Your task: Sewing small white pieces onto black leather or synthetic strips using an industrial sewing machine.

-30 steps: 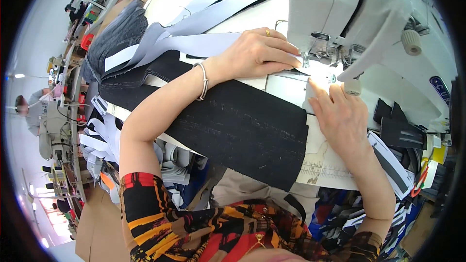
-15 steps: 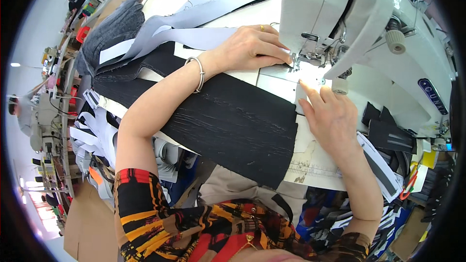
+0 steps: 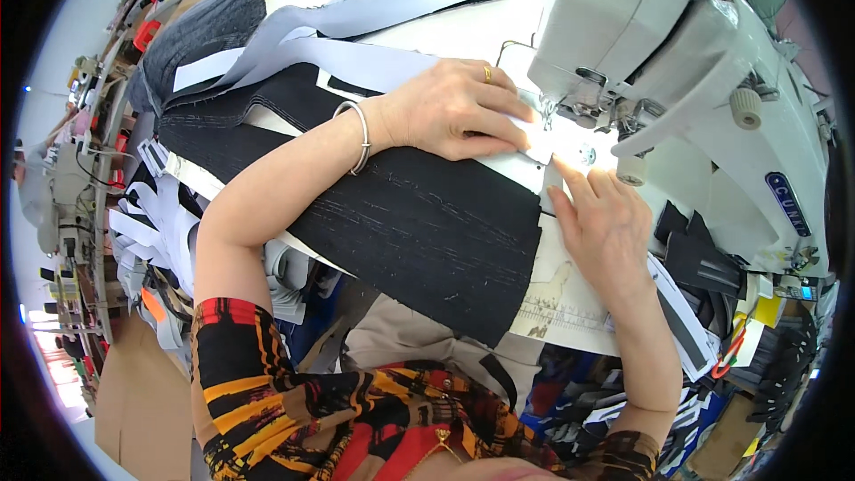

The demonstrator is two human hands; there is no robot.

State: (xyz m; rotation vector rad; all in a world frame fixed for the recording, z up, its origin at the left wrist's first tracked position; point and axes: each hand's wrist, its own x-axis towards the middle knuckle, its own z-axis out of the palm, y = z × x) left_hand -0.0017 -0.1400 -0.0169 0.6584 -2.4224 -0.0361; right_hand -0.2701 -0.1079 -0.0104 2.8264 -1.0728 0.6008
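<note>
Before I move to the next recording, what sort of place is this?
Most likely a sewing workshop: there is a sewing machine, with black cloth and pale strips lying beside it.

In the glare we can't quite tell what the left hand (image 3: pixel 454 113) touches; its forearm (image 3: pixel 289 167) hides some black fabric (image 3: pixel 423 240), and the upper edge crops the sewing machine (image 3: pixel 614 18).
</note>
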